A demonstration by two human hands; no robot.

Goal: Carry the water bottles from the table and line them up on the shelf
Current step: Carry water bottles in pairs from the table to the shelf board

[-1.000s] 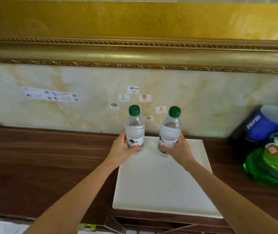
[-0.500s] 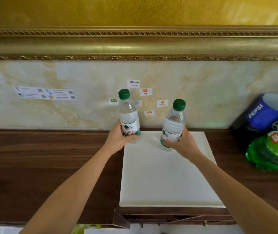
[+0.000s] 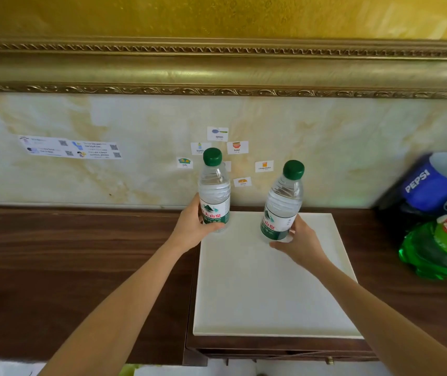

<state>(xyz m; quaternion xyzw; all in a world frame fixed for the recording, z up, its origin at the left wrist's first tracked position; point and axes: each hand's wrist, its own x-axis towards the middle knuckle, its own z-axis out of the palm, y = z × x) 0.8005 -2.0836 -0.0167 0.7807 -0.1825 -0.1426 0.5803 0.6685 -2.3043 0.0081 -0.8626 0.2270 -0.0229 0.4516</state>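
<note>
Both hands are full: the left hand [image 3: 192, 226] wraps the label band of one water bottle [image 3: 214, 194], held close to upright over the back left corner of the white board [image 3: 271, 289], and the right hand [image 3: 299, 240] cups the lower part of the second water bottle [image 3: 283, 202], which leans with its green cap tipped to the right above the board's rear edge; whether either base touches the surface is hard to tell. Both look full of water, so they should feel moderately weighty for their size and bottom-heavy enough to stand steadily once set down. The thin clear plastic walls probably give under a hard squeeze, and the ribbed upper part offers less purchase than the label zone, so a mid-body grip around the label seems soundest, with the tilted one straightened before it goes on the dark wooden shelf [image 3: 67, 253]
</note>
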